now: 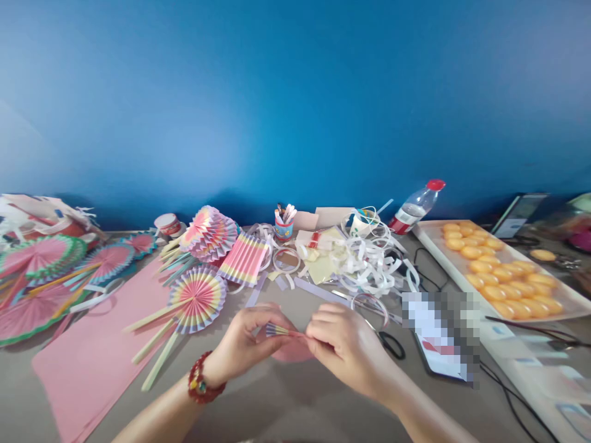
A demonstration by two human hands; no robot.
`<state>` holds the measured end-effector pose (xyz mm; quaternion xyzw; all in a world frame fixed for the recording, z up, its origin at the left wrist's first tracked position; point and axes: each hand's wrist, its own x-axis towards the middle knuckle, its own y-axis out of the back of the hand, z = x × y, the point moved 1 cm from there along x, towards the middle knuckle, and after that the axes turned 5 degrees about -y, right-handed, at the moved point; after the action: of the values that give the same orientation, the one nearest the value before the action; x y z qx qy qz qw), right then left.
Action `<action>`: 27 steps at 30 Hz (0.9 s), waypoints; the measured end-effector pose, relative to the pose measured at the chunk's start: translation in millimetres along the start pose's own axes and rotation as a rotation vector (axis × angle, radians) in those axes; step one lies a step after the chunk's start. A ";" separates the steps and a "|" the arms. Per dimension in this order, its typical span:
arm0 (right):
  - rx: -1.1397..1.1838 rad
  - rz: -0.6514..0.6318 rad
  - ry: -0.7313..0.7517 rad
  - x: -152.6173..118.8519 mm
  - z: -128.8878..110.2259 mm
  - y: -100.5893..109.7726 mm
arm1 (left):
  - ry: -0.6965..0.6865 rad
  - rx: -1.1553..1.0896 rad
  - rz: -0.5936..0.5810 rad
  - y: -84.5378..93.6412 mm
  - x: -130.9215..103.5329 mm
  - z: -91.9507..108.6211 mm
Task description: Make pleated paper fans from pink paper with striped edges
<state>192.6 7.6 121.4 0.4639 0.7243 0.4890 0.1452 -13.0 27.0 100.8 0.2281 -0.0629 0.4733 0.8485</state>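
Observation:
Between my two hands is a small pleated paper strip point(276, 330), folded narrow, with pink, yellow and lilac bands. My left hand point(252, 337), with a red bead bracelet point(203, 381) on its wrist, pinches one end. Fingers and thumb of my right hand point(344, 344) close on the other end. Beneath them a rounded pink paper piece point(293, 351) is partly hidden. To the left lie round paper fans point(197, 298) on pale green sticks. Behind my hands a pleated striped sheet point(244, 258) stands partly unfolded.
White paper strip curls point(376, 264) heap at the back beside a tilted bottle point(415, 209). Scissors point(391, 344) and a phone point(443, 341) lie right of my hands. Farther right is a tray of yellow oval pieces point(422, 232). Pink sheets point(92, 363) spread across the left.

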 end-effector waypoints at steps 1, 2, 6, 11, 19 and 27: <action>-0.004 0.003 0.002 0.0 -0.3 0.3 | 0.000 0.002 0.002 -0.6 -0.1 -0.1; -0.006 0.001 0.006 -0.1 -0.5 0.8 | 0.002 0.006 0.005 -1.0 -0.2 -0.4; 0.021 -0.052 0.001 -1.6 -1.8 2.6 | 0.007 0.016 0.013 -1.3 -1.0 -2.3; -0.005 -0.088 0.004 0.5 -6.3 1.1 | -0.023 0.035 -0.017 -1.1 -1.8 -3.0; -0.046 -0.083 -0.032 -0.1 -5.3 7.2 | 0.030 -0.046 0.061 0.9 -4.3 -13.4; 0.064 -0.016 -0.124 -19.3 3.6 21.6 | -0.039 -0.054 0.111 13.2 -1.5 -13.8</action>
<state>216.6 -4.0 133.3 0.4921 0.7327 0.4349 0.1788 -26.4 37.9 92.4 0.2103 -0.1046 0.5130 0.8256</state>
